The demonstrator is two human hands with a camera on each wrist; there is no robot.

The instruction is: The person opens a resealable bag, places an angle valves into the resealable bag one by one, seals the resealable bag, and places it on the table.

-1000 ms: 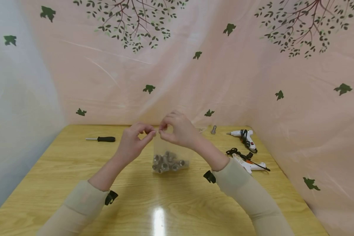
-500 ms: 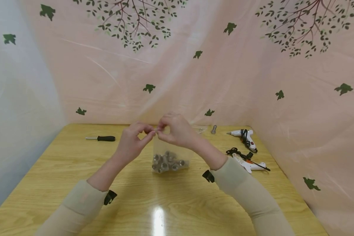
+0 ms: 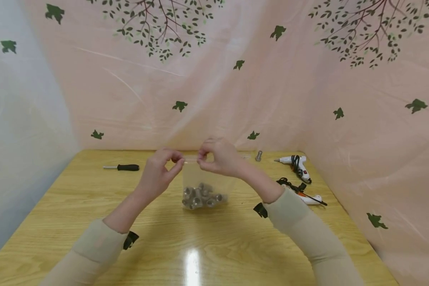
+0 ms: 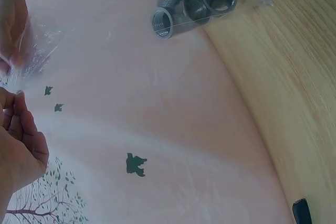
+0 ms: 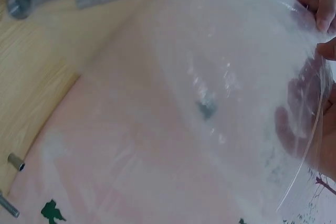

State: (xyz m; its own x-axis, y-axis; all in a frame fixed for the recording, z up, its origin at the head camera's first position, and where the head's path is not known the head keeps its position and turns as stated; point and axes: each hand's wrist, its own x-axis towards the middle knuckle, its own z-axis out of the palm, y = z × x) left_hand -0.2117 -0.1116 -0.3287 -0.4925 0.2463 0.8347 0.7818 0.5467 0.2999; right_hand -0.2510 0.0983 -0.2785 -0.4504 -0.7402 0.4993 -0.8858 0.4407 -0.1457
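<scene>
The clear plastic zip bag [image 3: 204, 180] is hard to make out against the pink backdrop; its top edge barely shows. Since a second ago the hands have drawn slightly apart along that edge. The left hand [image 3: 159, 171] and right hand [image 3: 219, 157] each pinch it with curled fingers. Below them, grey threaded metal fittings [image 3: 200, 196] bunch at the bag's bottom, resting on the wooden table [image 3: 93, 206].
</scene>
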